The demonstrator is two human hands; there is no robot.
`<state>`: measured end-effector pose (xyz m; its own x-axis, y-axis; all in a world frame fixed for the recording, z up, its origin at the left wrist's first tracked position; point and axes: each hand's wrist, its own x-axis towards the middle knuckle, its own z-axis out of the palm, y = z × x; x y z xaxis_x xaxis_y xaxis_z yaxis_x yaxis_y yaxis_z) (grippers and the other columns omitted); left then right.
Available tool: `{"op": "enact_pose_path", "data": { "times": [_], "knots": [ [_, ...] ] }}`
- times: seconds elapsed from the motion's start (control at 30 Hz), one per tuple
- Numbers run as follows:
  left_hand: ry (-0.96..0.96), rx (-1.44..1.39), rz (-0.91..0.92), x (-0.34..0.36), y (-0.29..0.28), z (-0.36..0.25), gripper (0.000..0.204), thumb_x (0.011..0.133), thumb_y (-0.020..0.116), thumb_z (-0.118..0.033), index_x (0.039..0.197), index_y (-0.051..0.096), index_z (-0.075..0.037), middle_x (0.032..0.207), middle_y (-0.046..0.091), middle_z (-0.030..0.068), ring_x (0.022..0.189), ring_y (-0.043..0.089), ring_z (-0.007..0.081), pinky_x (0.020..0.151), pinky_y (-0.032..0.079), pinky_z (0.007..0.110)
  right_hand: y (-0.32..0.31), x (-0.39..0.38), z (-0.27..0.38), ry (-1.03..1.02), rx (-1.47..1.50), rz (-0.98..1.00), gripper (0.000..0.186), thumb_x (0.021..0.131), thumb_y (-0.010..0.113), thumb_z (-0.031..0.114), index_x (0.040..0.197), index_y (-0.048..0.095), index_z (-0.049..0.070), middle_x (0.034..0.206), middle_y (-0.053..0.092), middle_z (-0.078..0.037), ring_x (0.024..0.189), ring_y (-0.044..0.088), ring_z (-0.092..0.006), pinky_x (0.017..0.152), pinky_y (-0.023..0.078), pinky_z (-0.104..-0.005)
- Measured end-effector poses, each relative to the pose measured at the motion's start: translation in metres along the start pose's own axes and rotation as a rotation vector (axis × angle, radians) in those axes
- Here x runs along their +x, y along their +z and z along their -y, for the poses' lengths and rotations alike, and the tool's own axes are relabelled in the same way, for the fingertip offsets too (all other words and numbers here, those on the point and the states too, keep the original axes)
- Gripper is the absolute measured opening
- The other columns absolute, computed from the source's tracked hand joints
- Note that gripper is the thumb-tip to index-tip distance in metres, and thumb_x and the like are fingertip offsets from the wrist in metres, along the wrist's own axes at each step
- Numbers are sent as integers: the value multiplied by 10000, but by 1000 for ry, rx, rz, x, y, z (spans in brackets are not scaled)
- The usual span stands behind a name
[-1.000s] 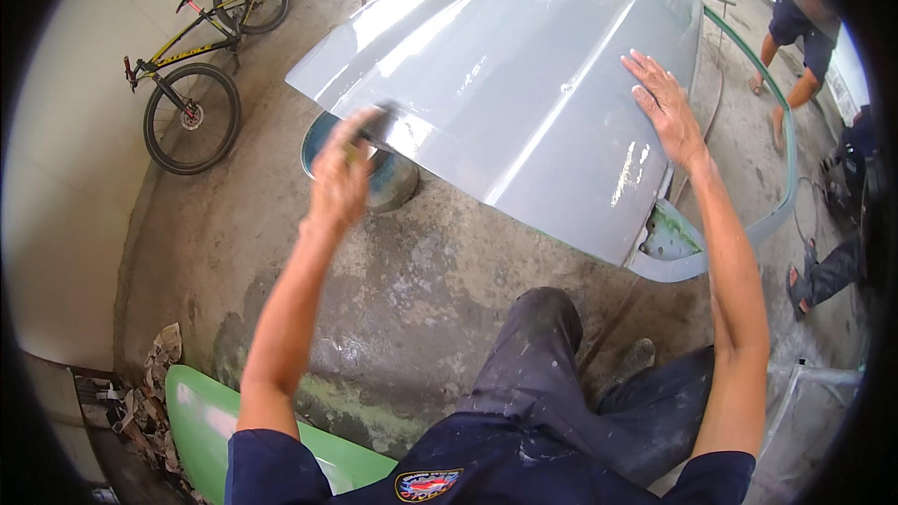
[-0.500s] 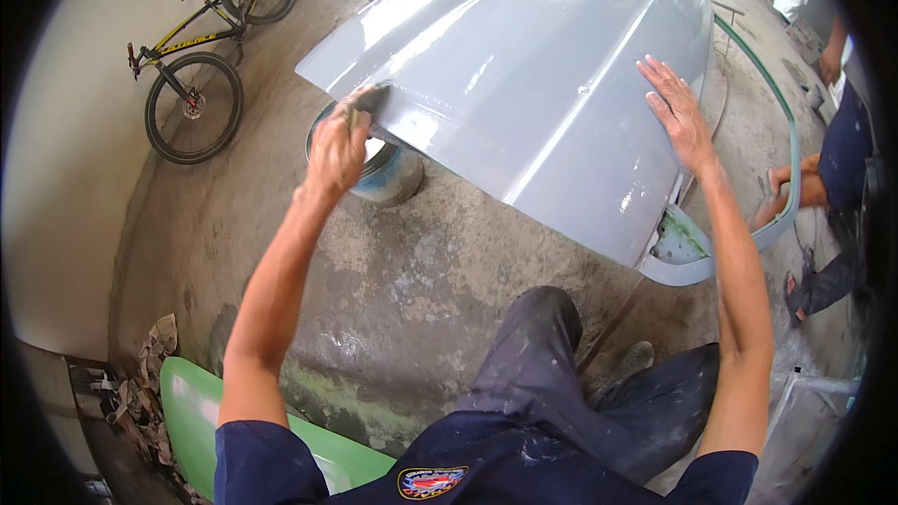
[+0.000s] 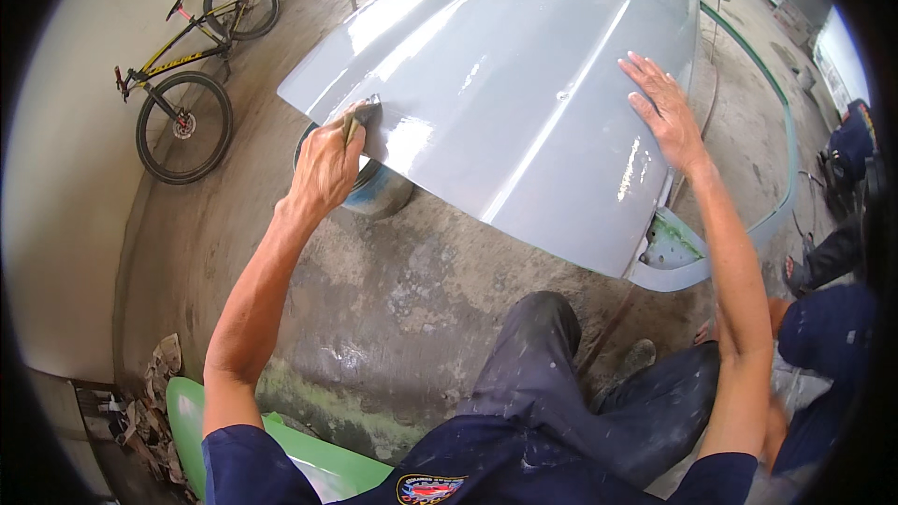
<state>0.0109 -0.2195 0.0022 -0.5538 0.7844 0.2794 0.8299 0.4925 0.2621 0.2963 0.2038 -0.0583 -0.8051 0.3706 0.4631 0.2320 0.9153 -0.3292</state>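
Observation:
A large car body panel (image 3: 524, 131), apparently a hood, lies before me in grey primer with a wet shine. At its near left corner my left hand (image 3: 325, 161) grips a folded piece of sandpaper (image 3: 369, 115), dark on one face and tan on the other. The sandpaper meets the panel near its edge. On the right side of the panel my right hand (image 3: 666, 117) rests palm down, fingers stretched and slightly spread, holding nothing. Underneath the left corner stands a blue-grey bucket (image 3: 379, 194), partly hidden by the panel and my left hand.
A bicycle (image 3: 187, 75) leans at the left wall. Green panel (image 3: 309, 463) lies low left, beside crumpled paper (image 3: 159, 411). A curved green-grey frame (image 3: 784, 131) borders the panel's right side. Another person (image 3: 828, 337) crouches close to my right arm.
The sandpaper has shifted slightly along the panel's left corner with my left hand. The other person has come nearer on the right. The whole view has tilted a little.

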Motion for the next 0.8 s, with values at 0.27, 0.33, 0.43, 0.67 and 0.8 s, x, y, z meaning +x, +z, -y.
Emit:
{"op": "enact_pose_path", "data": {
  "times": [0.27,0.33,0.43,0.67,0.8],
  "knots": [
    [264,129,180,129,29,-25,349,1134,408,-236,1226,677,-33,887,638,301,807,634,390,845,510,519,0,-2,4,50,31,12,598,1080,454,595,1607,496,316,1713,401,12,1608,300,-256,1348,156,-500],
    [128,116,269,112,16,-20,444,1134,422,-356,1189,648,22,928,679,280,846,676,397,838,534,522,-2,-2,6,79,45,23,614,1073,454,611,1610,492,315,1718,391,11,1612,289,-254,1349,147,-503],
    [-120,-25,330,32,-23,-1,482,1100,451,-352,1393,649,-24,1031,676,243,921,619,361,962,501,484,-3,-2,7,76,56,36,626,1067,455,623,1611,490,317,1724,381,12,1617,278,-250,1352,135,-504],
    [-95,-166,207,29,-13,40,539,1015,508,-312,1420,654,12,1145,701,207,1027,609,234,976,471,386,3,-6,1,43,44,-10,604,1073,447,609,1598,511,317,1705,415,9,1612,294,-248,1354,139,-497],
    [15,12,-69,158,43,7,595,1047,511,-460,1147,667,105,824,661,227,724,649,323,796,507,471,2,-7,0,63,40,-12,600,1074,448,611,1586,530,310,1702,421,14,1609,301,-245,1354,147,-491]
  ]
}}
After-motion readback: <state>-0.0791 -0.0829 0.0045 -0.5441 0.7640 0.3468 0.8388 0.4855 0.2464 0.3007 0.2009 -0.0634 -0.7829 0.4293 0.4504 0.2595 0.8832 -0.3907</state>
